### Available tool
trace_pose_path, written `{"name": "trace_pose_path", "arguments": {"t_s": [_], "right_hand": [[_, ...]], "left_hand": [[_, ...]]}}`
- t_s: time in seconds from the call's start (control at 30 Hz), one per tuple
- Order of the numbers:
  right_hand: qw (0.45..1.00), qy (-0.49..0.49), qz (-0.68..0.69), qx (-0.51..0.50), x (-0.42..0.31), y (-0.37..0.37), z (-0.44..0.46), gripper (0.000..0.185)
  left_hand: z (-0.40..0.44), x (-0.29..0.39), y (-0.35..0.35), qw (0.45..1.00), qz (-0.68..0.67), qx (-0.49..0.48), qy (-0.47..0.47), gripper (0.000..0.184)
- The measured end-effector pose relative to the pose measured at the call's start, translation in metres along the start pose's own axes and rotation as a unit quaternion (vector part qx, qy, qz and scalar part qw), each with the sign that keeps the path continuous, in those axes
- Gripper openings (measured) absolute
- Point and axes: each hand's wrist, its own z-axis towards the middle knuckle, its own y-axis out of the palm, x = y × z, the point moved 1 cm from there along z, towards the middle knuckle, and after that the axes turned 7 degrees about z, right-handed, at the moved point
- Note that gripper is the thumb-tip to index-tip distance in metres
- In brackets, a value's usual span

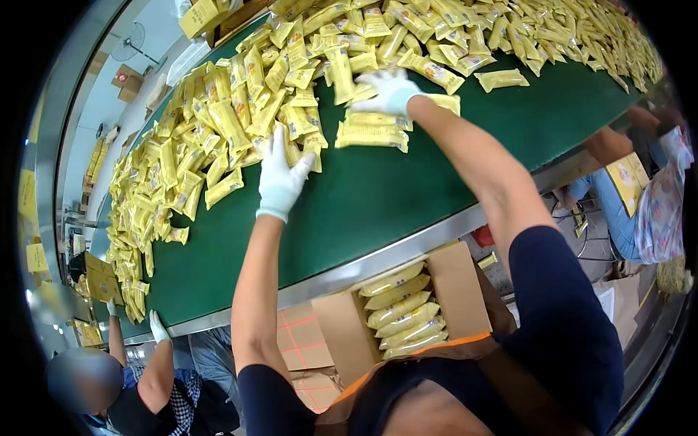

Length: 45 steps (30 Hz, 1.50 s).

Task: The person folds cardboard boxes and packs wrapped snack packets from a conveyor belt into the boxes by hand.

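Note:
Many yellow wrapped packets (231, 125) lie heaped on a green conveyor belt (349, 211). My left hand (282, 178), in a white glove, rests at the near edge of the heap with its thumb and fingers apart, its fingertips against packets there. My right hand (389, 92), also gloved and slightly blurred, is spread over a small group of packets. In that group, several packets (372, 136) lie side by side, roughly parallel, just below the right hand. Part of the group is hidden under the palm.
Below the belt's metal edge (342, 270), an open cardboard box (454, 291) holds a row of larger yellow bags (407, 309). Another person's gloved hand (158, 327) is at the lower left belt edge. A person in a floral top (662, 211) sits at the right.

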Motion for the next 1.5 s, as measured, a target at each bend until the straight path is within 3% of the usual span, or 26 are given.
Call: {"name": "trace_pose_path", "arguments": {"t_s": [0.03,0.1,0.2,0.23,0.33,0.43,0.5,0.53,0.6,0.63,0.7,0.8,0.9,0.93,1.0,1.03,1.07,1.1,1.13,1.17,1.23,1.27,1.37,1.4,1.43,1.5], "right_hand": [[0.999,-0.027,0.018,-0.007,-0.017,0.006,-0.004,0.079],[0.977,-0.195,0.049,-0.069,-0.04,0.024,-0.02,0.073],[0.953,-0.185,0.17,-0.171,-0.057,0.006,-0.08,0.066],[0.947,-0.3,0.088,-0.078,-0.048,0.021,-0.082,0.065],[0.952,-0.297,-0.037,0.059,-0.02,0.024,-0.117,0.067],[0.95,-0.245,-0.03,0.189,-0.002,0.011,-0.159,0.068],[0.969,-0.18,0.054,0.161,0.008,0.013,-0.178,0.062],[0.958,-0.224,0.021,0.18,0.006,0.017,-0.186,0.061],[0.948,-0.266,-0.011,0.176,-0.009,0.027,-0.199,0.061],[0.947,-0.271,-0.021,0.17,-0.019,0.025,-0.205,0.059],[0.942,-0.285,-0.063,0.163,-0.032,0.012,-0.212,0.056],[0.934,-0.326,-0.061,0.135,-0.037,0.019,-0.214,0.047],[0.939,-0.318,-0.03,0.13,-0.037,0.025,-0.211,0.041],[0.941,-0.314,-0.018,0.129,-0.036,0.025,-0.208,0.04],[0.928,-0.341,-0.011,0.15,-0.025,0.019,-0.224,0.038],[0.92,-0.358,-0.003,0.16,-0.014,0.018,-0.23,0.038],[0.931,-0.336,0.016,0.146,-0.002,0.021,-0.236,0.039],[0.94,-0.313,0.035,0.131,0.01,0.028,-0.24,0.039],[0.948,-0.291,0.054,0.118,0.017,0.03,-0.242,0.04],[0.95,-0.285,0.05,0.119,0.016,0.027,-0.244,0.039],[0.953,-0.269,0.049,0.127,0.01,0.021,-0.246,0.039],[0.953,-0.264,0.045,0.14,0.009,0.019,-0.245,0.036],[0.982,-0.185,0.035,0.021,0.015,0.008,-0.238,0.034],[0.98,-0.146,0.129,-0.027,0.015,0.003,-0.232,0.039],[0.97,-0.117,0.212,-0.033,0.004,-0.007,-0.228,0.041],[0.967,-0.134,0.218,0.006,-0.018,-0.018,-0.212,0.044]], "left_hand": [[0.003,-0.024,0.022,1.0,-0.008,-0.019,-0.019,0.085],[-0.007,-0.004,0.012,0.989,0.14,-0.035,0.019,0.074],[-0.044,-0.007,-0.001,0.997,0.08,-0.008,0.006,0.053],[-0.055,0.0,-0.018,0.99,0.133,-0.05,-0.023,0.05],[-0.092,-0.007,-0.047,0.987,0.127,-0.09,-0.038,0.055],[-0.115,0.01,-0.069,0.938,0.342,-0.015,0.046,0.054],[-0.108,0.046,-0.088,0.964,0.229,0.068,0.115,0.046],[-0.102,0.067,-0.092,0.989,0.091,-0.006,0.115,0.039],[-0.102,0.096,-0.073,0.97,-0.108,-0.154,0.155,0.039],[-0.1,0.104,-0.059,0.943,-0.089,-0.26,0.186,0.048],[-0.102,0.11,-0.04,0.949,-0.037,-0.232,0.21,0.049],[-0.106,0.098,-0.048,0.935,-0.024,-0.318,0.154,0.053],[-0.105,0.074,-0.059,0.885,-0.286,-0.367,0.012,0.054],[-0.101,0.068,-0.064,0.859,-0.383,-0.334,-0.064,0.055],[-0.08,0.06,-0.073,0.885,-0.363,-0.22,-0.192,0.053],[-0.063,0.063,-0.073,0.897,-0.362,-0.158,-0.197,0.049],[-0.05,0.054,-0.053,0.916,-0.356,-0.067,-0.171,0.048],[-0.032,0.053,-0.039,0.924,-0.341,-0.054,-0.163,0.049],[-0.016,0.063,-0.035,0.95,-0.283,-0.05,-0.12,0.049],[-0.004,0.035,0.014,0.987,-0.148,0.05,-0.024,0.057],[0.007,0.071,0.019,0.978,0.11,-0.126,-0.126,0.067],[0.006,0.069,0.02,0.98,0.113,-0.125,-0.105,0.069],[-0.013,0.045,0.023,0.991,0.07,-0.105,-0.042,0.076],[-0.022,0.038,0.013,0.986,0.058,-0.148,-0.042,0.077],[-0.03,0.032,0.0,0.981,0.047,-0.187,-0.04,0.077],[-0.054,0.022,-0.017,0.97,0.095,-0.225,-0.008,0.076]]}}
